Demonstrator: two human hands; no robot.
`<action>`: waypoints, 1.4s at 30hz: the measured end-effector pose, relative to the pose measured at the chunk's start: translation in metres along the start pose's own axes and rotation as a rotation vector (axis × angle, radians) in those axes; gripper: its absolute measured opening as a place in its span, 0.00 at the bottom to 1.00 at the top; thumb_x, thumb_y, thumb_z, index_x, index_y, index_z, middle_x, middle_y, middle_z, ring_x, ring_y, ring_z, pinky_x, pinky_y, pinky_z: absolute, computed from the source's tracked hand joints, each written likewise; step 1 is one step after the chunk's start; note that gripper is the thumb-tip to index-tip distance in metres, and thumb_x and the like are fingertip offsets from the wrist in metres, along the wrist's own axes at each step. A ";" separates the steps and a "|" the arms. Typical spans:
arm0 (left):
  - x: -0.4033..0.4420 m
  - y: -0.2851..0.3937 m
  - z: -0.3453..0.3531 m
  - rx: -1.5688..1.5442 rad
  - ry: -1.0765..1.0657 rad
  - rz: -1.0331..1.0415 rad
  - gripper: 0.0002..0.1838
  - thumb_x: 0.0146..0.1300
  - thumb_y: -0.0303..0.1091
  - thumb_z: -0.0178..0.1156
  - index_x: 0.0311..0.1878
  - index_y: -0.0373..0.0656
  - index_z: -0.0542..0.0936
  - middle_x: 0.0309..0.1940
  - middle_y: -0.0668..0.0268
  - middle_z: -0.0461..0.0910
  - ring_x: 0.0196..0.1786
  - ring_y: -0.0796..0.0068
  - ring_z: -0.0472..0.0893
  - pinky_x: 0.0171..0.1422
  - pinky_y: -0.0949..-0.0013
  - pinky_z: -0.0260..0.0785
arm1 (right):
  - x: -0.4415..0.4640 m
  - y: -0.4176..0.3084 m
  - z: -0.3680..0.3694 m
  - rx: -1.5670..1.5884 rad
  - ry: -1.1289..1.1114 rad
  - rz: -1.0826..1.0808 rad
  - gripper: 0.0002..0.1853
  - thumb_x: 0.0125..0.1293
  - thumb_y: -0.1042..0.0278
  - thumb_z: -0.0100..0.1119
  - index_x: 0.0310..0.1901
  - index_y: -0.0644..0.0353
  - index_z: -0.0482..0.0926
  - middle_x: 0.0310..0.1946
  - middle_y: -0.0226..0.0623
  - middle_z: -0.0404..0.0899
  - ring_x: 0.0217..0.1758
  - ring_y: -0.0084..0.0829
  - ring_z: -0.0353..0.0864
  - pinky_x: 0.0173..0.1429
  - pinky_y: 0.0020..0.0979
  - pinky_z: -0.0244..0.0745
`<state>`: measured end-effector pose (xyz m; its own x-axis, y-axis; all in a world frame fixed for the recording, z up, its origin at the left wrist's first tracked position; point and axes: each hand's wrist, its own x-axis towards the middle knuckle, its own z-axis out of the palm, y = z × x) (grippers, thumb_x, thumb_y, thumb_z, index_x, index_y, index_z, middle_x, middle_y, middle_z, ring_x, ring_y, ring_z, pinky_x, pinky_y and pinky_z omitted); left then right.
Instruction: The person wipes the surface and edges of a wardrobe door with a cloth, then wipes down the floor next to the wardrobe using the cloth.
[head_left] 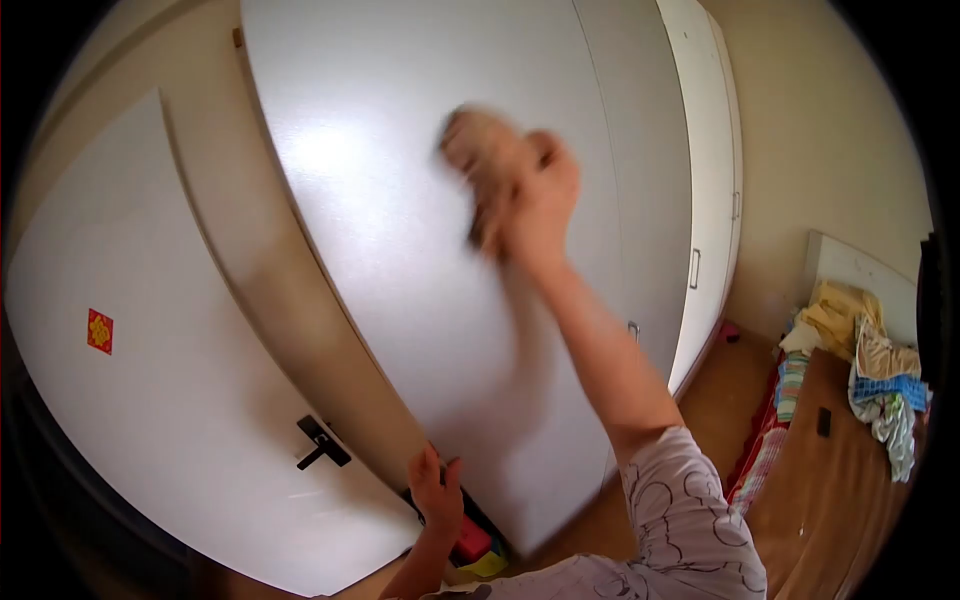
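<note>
In the head view my right hand (540, 200) is raised against the large pale wardrobe door (400, 230). Its fingers are closed around a crumpled brownish cloth (485, 160), blurred by motion, which lies at the door's surface. Lower down, my left hand (437, 490) is held near the wardrobe's bottom left edge, fingers apart and pointing up, with nothing visible in it.
At the left stands a white door (200, 400) with a black handle (322, 445) and a red sticker (100, 331). A bed (800, 500) with piled clothes (845, 315) is at the right. Colourful items (478, 545) sit low beside my left hand.
</note>
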<state>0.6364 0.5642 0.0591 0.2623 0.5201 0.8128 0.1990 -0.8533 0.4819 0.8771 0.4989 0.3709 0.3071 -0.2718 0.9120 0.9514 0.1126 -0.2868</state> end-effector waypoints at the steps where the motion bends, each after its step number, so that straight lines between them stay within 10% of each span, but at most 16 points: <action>1: 0.000 -0.001 0.000 0.022 0.016 0.035 0.27 0.53 0.25 0.68 0.57 0.33 0.74 0.46 0.53 0.75 0.46 0.55 0.76 0.51 0.60 0.69 | 0.016 0.026 -0.003 -0.375 0.196 -0.108 0.13 0.56 0.69 0.60 0.44 0.61 0.78 0.45 0.51 0.74 0.47 0.48 0.74 0.47 0.42 0.71; 3: 0.001 0.001 0.001 0.026 0.022 0.063 0.26 0.54 0.24 0.67 0.57 0.33 0.74 0.46 0.53 0.74 0.45 0.55 0.75 0.51 0.60 0.69 | 0.032 0.056 -0.007 -0.352 0.314 0.296 0.14 0.61 0.67 0.55 0.48 0.59 0.76 0.51 0.51 0.70 0.49 0.50 0.70 0.51 0.46 0.68; 5: -0.001 0.001 0.000 0.033 0.015 0.087 0.26 0.54 0.23 0.67 0.58 0.33 0.73 0.46 0.53 0.74 0.45 0.56 0.75 0.50 0.61 0.69 | 0.004 0.065 -0.007 -0.378 0.201 0.253 0.19 0.63 0.64 0.55 0.54 0.59 0.73 0.52 0.52 0.69 0.51 0.51 0.69 0.52 0.48 0.67; 8: 0.001 -0.002 0.004 -0.016 0.007 0.128 0.28 0.55 0.22 0.66 0.60 0.33 0.71 0.47 0.54 0.71 0.45 0.57 0.74 0.50 0.62 0.68 | -0.076 0.008 -0.012 -0.222 0.056 0.012 0.30 0.54 0.59 0.62 0.59 0.58 0.72 0.54 0.57 0.65 0.53 0.59 0.64 0.54 0.55 0.60; 13: -0.001 -0.001 0.000 0.007 -0.033 0.047 0.32 0.56 0.22 0.65 0.66 0.36 0.67 0.50 0.56 0.69 0.48 0.60 0.73 0.51 0.65 0.68 | -0.133 0.002 -0.039 0.046 -0.227 -0.480 0.26 0.46 0.64 0.64 0.53 0.43 0.78 0.47 0.45 0.74 0.46 0.45 0.73 0.46 0.44 0.65; 18: 0.001 -0.002 -0.001 -0.019 -0.039 0.042 0.33 0.57 0.21 0.64 0.67 0.37 0.66 0.50 0.56 0.69 0.49 0.62 0.72 0.53 0.67 0.67 | -0.034 0.057 -0.037 -0.219 0.063 -0.221 0.26 0.48 0.75 0.65 0.53 0.49 0.79 0.46 0.52 0.76 0.44 0.50 0.75 0.47 0.45 0.71; 25: 0.000 -0.001 0.004 -0.050 0.004 0.091 0.34 0.57 0.21 0.64 0.68 0.38 0.65 0.51 0.55 0.68 0.50 0.63 0.72 0.53 0.66 0.68 | 0.054 0.082 0.005 -0.321 0.300 0.165 0.25 0.57 0.64 0.65 0.58 0.48 0.75 0.55 0.55 0.67 0.56 0.54 0.66 0.58 0.49 0.64; 27: 0.002 0.001 0.001 0.007 -0.010 0.094 0.34 0.58 0.21 0.64 0.68 0.38 0.65 0.51 0.55 0.68 0.50 0.62 0.72 0.53 0.66 0.68 | 0.042 0.025 -0.012 -0.254 -0.218 0.348 0.40 0.59 0.39 0.59 0.70 0.47 0.59 0.73 0.43 0.51 0.76 0.49 0.45 0.73 0.58 0.45; 29: 0.001 0.002 0.001 0.065 -0.048 0.079 0.34 0.58 0.22 0.64 0.68 0.38 0.65 0.51 0.55 0.68 0.49 0.62 0.72 0.53 0.66 0.68 | -0.015 0.014 -0.001 -0.113 0.101 -0.185 0.27 0.54 0.65 0.66 0.58 0.46 0.75 0.55 0.54 0.67 0.56 0.53 0.65 0.57 0.50 0.63; 33: 0.000 0.000 0.002 0.087 -0.044 0.051 0.33 0.59 0.22 0.63 0.68 0.37 0.64 0.51 0.56 0.68 0.47 0.62 0.73 0.52 0.65 0.68 | -0.140 -0.005 -0.029 -0.007 -0.142 -0.220 0.23 0.49 0.69 0.66 0.51 0.45 0.79 0.53 0.48 0.71 0.54 0.49 0.67 0.56 0.47 0.60; 35: -0.001 -0.001 0.001 0.098 -0.062 0.032 0.33 0.59 0.21 0.63 0.68 0.38 0.65 0.51 0.55 0.68 0.46 0.60 0.73 0.51 0.64 0.68 | -0.197 -0.007 -0.054 0.135 -0.649 -0.028 0.21 0.48 0.69 0.66 0.48 0.48 0.81 0.48 0.44 0.76 0.50 0.46 0.72 0.54 0.47 0.60; 40: 0.001 -0.007 0.000 0.117 -0.057 0.116 0.33 0.60 0.22 0.63 0.69 0.38 0.63 0.51 0.55 0.69 0.46 0.62 0.74 0.50 0.64 0.69 | -0.295 0.028 -0.106 0.006 -0.431 -0.077 0.12 0.53 0.67 0.60 0.41 0.46 0.82 0.37 0.35 0.82 0.34 0.43 0.75 0.42 0.45 0.64; 42: 0.003 0.000 -0.002 0.144 -0.062 0.065 0.31 0.61 0.25 0.63 0.67 0.36 0.64 0.50 0.56 0.69 0.46 0.66 0.74 0.49 0.66 0.69 | -0.324 0.069 -0.120 0.281 -0.276 0.668 0.12 0.54 0.68 0.60 0.42 0.54 0.81 0.41 0.31 0.81 0.39 0.45 0.74 0.46 0.42 0.65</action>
<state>0.6356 0.5657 0.0616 0.3362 0.4687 0.8169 0.3121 -0.8738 0.3729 0.8465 0.4800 0.0198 0.7611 0.1831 0.6222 0.5131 0.4169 -0.7503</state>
